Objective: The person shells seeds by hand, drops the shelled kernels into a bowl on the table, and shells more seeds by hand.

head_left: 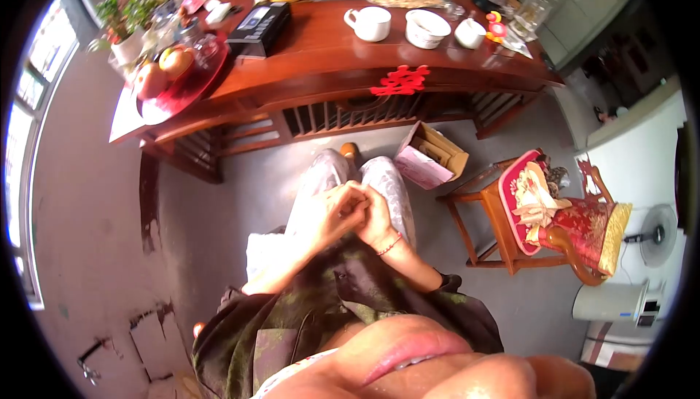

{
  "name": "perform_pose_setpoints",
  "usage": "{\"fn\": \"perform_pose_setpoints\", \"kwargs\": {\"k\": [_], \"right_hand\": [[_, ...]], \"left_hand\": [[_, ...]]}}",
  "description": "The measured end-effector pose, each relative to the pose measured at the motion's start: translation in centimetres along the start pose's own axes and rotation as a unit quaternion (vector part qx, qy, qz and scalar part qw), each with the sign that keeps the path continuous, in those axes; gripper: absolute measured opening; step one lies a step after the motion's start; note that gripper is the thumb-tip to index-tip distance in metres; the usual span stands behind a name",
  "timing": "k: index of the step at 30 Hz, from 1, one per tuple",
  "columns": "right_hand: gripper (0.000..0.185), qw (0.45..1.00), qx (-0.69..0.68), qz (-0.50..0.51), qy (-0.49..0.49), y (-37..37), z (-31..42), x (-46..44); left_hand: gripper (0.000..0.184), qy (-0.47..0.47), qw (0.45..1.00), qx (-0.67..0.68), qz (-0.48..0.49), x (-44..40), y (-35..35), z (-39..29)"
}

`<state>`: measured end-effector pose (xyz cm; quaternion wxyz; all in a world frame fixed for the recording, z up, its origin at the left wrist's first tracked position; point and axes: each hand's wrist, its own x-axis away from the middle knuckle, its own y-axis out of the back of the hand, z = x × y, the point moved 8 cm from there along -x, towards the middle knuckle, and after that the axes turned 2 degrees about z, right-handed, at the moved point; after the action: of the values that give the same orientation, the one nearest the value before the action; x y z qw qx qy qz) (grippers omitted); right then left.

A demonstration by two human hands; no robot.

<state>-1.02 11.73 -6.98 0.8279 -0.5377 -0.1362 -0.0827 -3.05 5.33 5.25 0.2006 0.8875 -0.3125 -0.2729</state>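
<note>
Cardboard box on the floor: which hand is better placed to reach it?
Probably the right hand: the cardboard box sits on that side, while the left hand is farther from it.

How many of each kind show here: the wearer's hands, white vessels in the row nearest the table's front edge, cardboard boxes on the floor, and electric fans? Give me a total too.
Hands (left hand, right hand): 2
White vessels (handled mug, wide cup, small pot): 3
Cardboard box: 1
Electric fan: 1
Total: 7
</note>
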Motion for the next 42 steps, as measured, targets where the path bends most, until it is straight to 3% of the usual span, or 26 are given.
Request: {"fn": "perform_pose_setpoints", "kwargs": {"k": [7,10,12,13,14,16,20,21,23,26,29,33,37,42], "right_hand": [[0.027,1.000,0.001,-0.008,-0.013,-0.1,-0.1,0.6],[0.026,0.998,-0.040,0.052,-0.015,-0.8,0.2,0.6],[0.026,0.998,-0.052,-0.001,-0.035,0.3,-0.4,0.4],[0.028,0.994,-0.050,-0.090,-0.032,0.5,-0.6,0.6],[0.028,0.994,-0.050,-0.092,-0.033,0.7,-0.5,0.8],[0.029,0.998,-0.034,0.051,-0.030,-1.3,-0.2,0.9],[0.030,0.997,-0.034,0.047,-0.045,-1.2,-0.4,0.9],[0.028,0.993,-0.037,0.104,-0.045,-1.6,-0.4,0.8],[0.026,0.994,-0.021,0.098,-0.033,-1.2,-0.2,0.6],[0.023,0.997,0.012,0.069,-0.030,-1.3,0.0,1.1],[0.022,0.995,0.002,0.091,-0.035,-1.6,0.0,0.9],[0.017,0.996,0.076,0.027,0.021,-2.0,0.7,1.3],[0.006,0.988,0.135,0.033,0.073,-2.8,1.2,1.7],[0.009,0.981,0.169,0.021,0.094,-2.3,1.6,1.6]], "left_hand": [[0.009,0.000,0.999,-0.011,-0.030,0.5,-0.1,0.4],[0.008,0.013,0.999,-0.004,-0.040,0.0,0.2,0.1],[0.007,0.092,0.990,0.097,-0.048,0.4,0.4,1.1],[0.007,0.109,0.981,0.156,-0.035,0.5,0.2,1.9],[0.008,0.134,0.953,0.268,-0.040,1.1,-1.0,3.9],[0.008,0.130,0.966,0.220,-0.042,0.8,-0.1,3.0],[0.008,0.138,0.960,0.239,-0.044,1.3,-0.5,4.1],[0.008,0.149,0.953,0.258,-0.050,1.4,-0.4,4.5],[0.008,0.161,0.943,0.281,-0.071,1.5,-0.1,5.6],[0.007,0.158,0.884,0.429,-0.094,1.0,0.1,5.3],[0.007,0.152,0.886,0.430,-0.083,0.9,0.3,5.5],[0.006,0.157,0.890,0.416,-0.106,1.3,0.3,6.5],[0.006,0.186,0.872,0.439,-0.108,1.1,0.4,6.0],[0.009,0.200,0.853,0.472,-0.096,0.9,-0.1,5.8]]}}
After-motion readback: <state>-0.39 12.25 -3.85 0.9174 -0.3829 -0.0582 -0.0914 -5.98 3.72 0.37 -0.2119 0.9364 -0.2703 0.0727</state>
